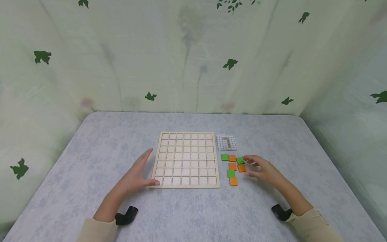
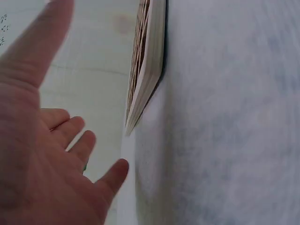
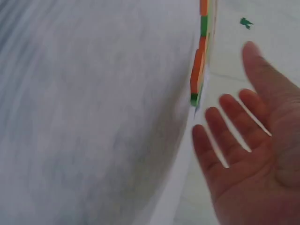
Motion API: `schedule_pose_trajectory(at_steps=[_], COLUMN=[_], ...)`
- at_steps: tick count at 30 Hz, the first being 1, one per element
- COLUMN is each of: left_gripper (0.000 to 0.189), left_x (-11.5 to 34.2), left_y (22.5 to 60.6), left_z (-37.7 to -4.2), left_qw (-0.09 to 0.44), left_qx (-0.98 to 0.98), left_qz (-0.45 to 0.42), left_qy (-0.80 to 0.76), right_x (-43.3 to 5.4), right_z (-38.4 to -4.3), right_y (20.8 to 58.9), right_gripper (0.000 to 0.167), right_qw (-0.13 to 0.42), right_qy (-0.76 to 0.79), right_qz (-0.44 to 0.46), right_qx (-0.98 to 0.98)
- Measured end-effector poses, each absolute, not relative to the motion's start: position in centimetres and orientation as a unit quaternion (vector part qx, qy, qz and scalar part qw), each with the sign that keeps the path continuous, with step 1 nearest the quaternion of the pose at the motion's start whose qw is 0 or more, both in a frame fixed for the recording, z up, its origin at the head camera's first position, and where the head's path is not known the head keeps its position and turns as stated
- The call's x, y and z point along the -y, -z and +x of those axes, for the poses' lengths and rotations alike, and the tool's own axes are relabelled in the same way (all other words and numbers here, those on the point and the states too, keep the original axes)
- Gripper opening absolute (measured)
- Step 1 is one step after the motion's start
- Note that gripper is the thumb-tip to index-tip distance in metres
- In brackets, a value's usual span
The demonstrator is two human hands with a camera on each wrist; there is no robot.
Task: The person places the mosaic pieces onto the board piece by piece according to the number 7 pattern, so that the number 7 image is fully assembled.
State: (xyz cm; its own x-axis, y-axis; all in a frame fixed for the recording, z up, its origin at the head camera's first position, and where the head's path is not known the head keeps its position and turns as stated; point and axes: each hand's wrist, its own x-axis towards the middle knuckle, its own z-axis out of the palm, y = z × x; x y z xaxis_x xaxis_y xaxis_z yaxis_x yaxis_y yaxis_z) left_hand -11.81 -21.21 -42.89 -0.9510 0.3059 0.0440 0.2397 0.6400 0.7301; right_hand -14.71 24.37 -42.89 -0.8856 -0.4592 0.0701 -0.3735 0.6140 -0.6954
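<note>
Beside the near left corner of a square, pale wooden board with a grid of cells [image 1: 182,156], I see the person's left hand [image 1: 136,176], its forearm angled in from the lower left of my head view. Its fingers are straight and held wide of the thumb, holding nothing; the thumb tip overlaps the board's corner there, though I can't tell whether it touches. From the lower right, the right hand [image 1: 264,169] reaches in palm inward, fingers slightly bent, thumb set well apart from them, grasp vacant. Its fingertips are just beside a thin, square green tile [image 1: 240,160], one of seven loose green and orange tiles lying to the right of the board on a mottled grey-blue tabletop [image 1: 181,213]. Only the head view gives me the small printed grid card [image 1: 227,143], lying above the tiles, close to the board's right edge. My left wrist view adds the board's layered side edge, with the palm facing it across a gap; my right wrist view shows the tiles almost edge-on and the right fingers spread, apart from them.
</note>
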Motion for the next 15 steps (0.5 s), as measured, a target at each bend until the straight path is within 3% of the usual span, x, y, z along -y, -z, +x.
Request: schedule_pose_trajectory(at_steps=[6, 15], left_gripper=[0.116, 0.113], left_x=[21.2, 21.7], left_y=[44.3, 44.7], left_z=[-11.7, -11.7], left_qw=[0.081, 0.099], left_qx=[-0.903, -0.899], left_qz=[0.167, 0.180], left_qy=[-0.388, -0.387], right_x=[-24.1, -24.0], right_z=[-14.7, -14.9], right_y=[43.8, 44.3], right_gripper=[0.046, 0.036], right_qw=[0.094, 0.079], right_qy=[0.374, 0.333], right_qz=[-0.223, -0.194], right_qx=[-0.895, -0.919])
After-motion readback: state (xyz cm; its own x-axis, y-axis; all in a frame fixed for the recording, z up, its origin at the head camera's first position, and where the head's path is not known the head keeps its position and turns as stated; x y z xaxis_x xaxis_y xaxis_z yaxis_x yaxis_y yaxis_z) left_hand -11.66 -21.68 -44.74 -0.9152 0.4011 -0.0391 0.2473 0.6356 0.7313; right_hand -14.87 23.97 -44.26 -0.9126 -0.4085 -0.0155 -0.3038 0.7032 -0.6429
